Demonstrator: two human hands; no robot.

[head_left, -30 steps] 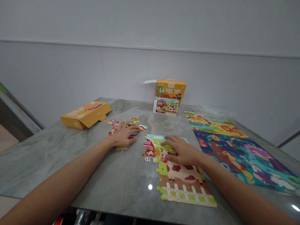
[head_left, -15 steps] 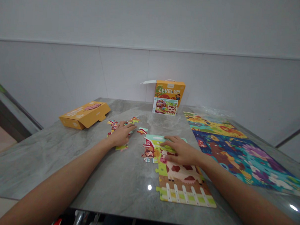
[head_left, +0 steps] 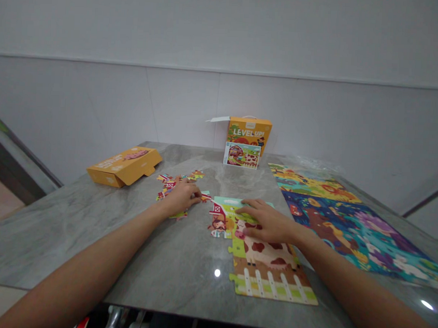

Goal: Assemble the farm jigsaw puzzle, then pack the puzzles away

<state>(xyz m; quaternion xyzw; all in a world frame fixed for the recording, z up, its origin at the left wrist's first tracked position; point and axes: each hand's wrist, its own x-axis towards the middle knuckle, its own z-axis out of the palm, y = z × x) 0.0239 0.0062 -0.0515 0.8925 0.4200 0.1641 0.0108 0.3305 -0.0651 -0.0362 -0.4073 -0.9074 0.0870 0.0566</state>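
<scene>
Head view, left to right: yellow box point(head_left: 126, 166) lying flat on the grey table point(head_left: 156, 272), end flap out. Next, loose puzzle pieces point(head_left: 168, 185) in a cluster, partly covered by the left hand point(head_left: 181, 197). Left fingers curled, tips at the near-left edge of a small roof piece point(head_left: 206, 197); can't tell if it's actually pinched. That piece sits right by the top-left corner of the part-built cow puzzle point(head_left: 269, 255), which lies face up, left edge ragged with open tabs. Behind: picture card point(head_left: 241, 155) leaning upright in front of the LEVEL UP! box point(head_left: 250, 129). Right hand point(head_left: 270, 220) rests palm-down on the puzzle's upper part, fingers loosely spread, gripping nothing. Far right: yellow animal panel point(head_left: 314, 181), blue animal panel point(head_left: 350, 230) nearer.
</scene>
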